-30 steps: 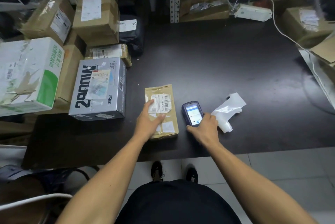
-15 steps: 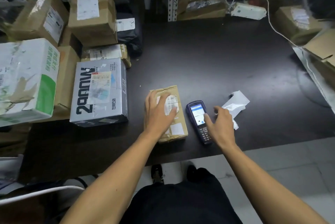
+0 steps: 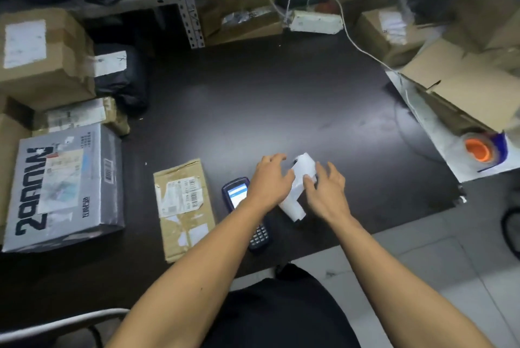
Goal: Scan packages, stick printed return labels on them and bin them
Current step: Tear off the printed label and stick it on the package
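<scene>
— Two hands are seen at the front edge of the bench (image 3: 281, 94). What is being touched?

— A strip of white printed labels (image 3: 295, 193) is lain upon by both. The left hand (image 3: 271, 181) is spread flat, fingers apart, over the strip's left side; the right hand (image 3: 326, 193) is laid on its right side, fingers loosely apart. Whether the paper is actually pinched cannot be told.

— Where is the package placed?

— The flat brown package (image 3: 184, 207) is left untouched near the front edge, just left of the handheld scanner (image 3: 242, 207), barcode label facing up. The scanner is partly covered by the left forearm, its screen lit.

— And elsewhere?

— A grey printed box (image 3: 66, 187) is set at the left edge, with brown cartons (image 3: 45, 57) stacked behind it. A tape roll (image 3: 482, 148) with an orange core is seen at the right edge.
</scene>
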